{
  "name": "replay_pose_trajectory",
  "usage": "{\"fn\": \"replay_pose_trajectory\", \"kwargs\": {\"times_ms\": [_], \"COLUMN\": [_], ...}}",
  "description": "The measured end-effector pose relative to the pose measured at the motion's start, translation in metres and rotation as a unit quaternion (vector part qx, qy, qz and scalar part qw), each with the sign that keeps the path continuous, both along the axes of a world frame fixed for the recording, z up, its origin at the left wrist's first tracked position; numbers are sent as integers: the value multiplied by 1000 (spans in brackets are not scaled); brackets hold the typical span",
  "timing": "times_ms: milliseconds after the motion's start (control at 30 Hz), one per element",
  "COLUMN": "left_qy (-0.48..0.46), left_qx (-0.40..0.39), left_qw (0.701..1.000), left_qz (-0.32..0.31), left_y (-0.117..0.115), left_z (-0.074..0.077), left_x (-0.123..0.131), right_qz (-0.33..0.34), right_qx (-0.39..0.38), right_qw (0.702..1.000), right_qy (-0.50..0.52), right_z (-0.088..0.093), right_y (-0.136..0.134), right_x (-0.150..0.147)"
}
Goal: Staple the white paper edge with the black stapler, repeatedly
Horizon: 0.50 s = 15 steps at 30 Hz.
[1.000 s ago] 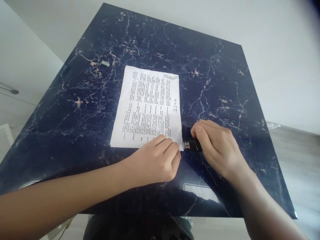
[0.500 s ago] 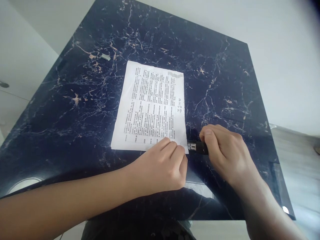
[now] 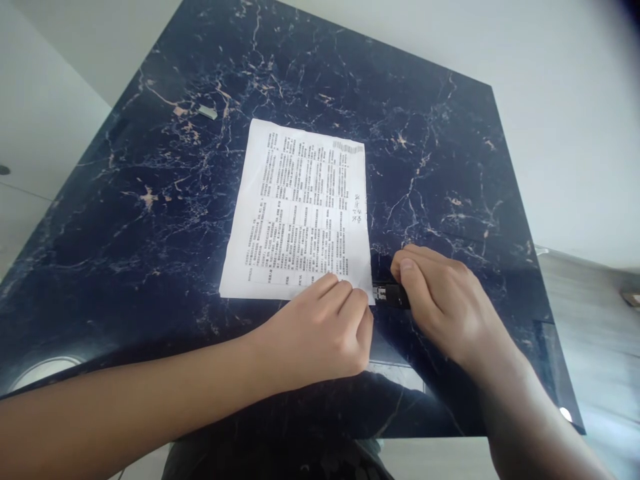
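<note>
White sheets of printed paper point(image 3: 305, 207) lie on the dark table, with handwriting along their right edge and a barcode at the far right corner. My left hand point(image 3: 330, 327) is closed at the near right corner of the paper, its curled fingers over the edge. My right hand point(image 3: 440, 293) is wrapped around a black stapler point(image 3: 397, 295), hiding most of its body. The stapler's metal front end meets the right edge of the paper, just beyond my left knuckles. Whether its jaws are pressed together is hard to see.
A small pale grey strip point(image 3: 207, 112), perhaps staples, lies on the blue marbled table point(image 3: 440, 173) beyond the paper's far left corner. A pale wall point(image 3: 565, 133) runs along the far side and right. The table's near edge is close to my body.
The whole view has shifted slightly. Both hands, the paper and the stapler keep almost the same places relative to each other.
</note>
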<state>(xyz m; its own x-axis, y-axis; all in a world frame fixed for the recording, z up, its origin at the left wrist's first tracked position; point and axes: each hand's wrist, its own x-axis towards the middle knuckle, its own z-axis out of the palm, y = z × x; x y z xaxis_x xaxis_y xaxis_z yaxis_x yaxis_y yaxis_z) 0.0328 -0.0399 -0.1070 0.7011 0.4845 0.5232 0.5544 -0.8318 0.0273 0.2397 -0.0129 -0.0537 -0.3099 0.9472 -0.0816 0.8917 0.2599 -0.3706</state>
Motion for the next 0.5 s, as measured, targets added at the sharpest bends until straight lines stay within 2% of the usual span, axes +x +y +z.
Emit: {"fn": "replay_pose_trajectory", "kwargs": {"times_ms": [200, 500], "left_qy": [2, 4], "left_qx": [-1, 6], "left_qw": [1000, 1000], "left_qz": [-5, -6], "left_y": [0, 0], "left_z": [0, 2], "left_x": [0, 1], "right_qz": [1, -19], "right_qx": [25, 18], "right_qw": [1000, 999], "right_qy": [-18, -32], "right_z": [-2, -2], "right_y": [-1, 0], "right_x": [-2, -4]}}
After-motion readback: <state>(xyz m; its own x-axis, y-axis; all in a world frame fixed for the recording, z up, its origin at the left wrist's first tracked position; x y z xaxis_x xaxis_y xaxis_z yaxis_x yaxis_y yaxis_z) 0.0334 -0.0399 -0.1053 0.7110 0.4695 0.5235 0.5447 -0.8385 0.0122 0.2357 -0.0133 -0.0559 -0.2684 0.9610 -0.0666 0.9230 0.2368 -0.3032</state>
